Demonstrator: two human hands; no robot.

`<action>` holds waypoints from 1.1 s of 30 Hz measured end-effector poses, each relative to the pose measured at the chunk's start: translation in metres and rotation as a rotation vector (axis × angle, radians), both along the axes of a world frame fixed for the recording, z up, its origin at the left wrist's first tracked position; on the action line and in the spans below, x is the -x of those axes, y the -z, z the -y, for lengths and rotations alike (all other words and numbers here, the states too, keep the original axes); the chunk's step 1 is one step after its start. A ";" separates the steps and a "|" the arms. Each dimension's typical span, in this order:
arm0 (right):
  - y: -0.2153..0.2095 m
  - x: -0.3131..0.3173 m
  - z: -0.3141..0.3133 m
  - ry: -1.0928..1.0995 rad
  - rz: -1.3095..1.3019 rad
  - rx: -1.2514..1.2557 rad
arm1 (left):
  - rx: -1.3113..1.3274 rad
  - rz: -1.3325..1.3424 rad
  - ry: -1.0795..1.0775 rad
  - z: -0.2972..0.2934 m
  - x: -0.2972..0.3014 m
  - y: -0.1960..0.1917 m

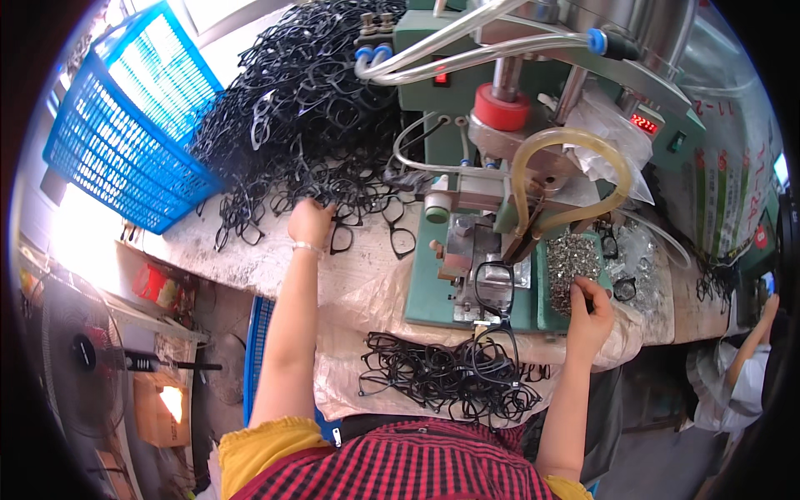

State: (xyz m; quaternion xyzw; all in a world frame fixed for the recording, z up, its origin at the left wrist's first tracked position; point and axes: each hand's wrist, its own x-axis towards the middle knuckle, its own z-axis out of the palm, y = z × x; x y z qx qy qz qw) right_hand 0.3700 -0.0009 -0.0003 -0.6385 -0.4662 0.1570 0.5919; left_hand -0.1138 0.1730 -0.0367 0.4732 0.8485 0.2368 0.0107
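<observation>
My left hand point(310, 223) is at the front edge of a large heap of black eyeglass frames point(321, 92). Its fingers are closed at one black eyeglass frame point(342, 237) lying there. At the right, my right hand point(590, 315) pinches at the green tray's point(543, 287) small silvery metal parts point(573, 262); whatever is between its fingertips is too small to make out. Between my hands stands a green press machine point(429, 287). Another black eyeglass frame point(494, 310) rests upright at its front, under the tooling.
More black frames point(450, 379) lie on the cloth over my lap. A blue plastic basket point(125, 142) tilts at the far left. A yellowish hose point(575, 137) loops from the press. A fan point(83, 350) stands lower left. Another person's arm point(754, 342) shows at right.
</observation>
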 end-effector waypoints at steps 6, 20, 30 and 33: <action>0.005 -0.027 0.059 0.171 0.036 0.032 | -0.452 0.666 0.268 0.058 -0.042 0.014; -0.063 0.081 -0.030 -0.363 -0.248 -0.181 | -0.544 1.344 0.592 0.120 -0.134 -0.056; -0.071 0.093 -0.021 -0.469 -0.415 -0.175 | -0.928 1.242 0.930 0.144 -0.165 -0.123; -0.080 0.100 -0.019 -0.491 -0.505 -0.186 | -0.873 0.950 1.141 0.139 -0.181 -0.168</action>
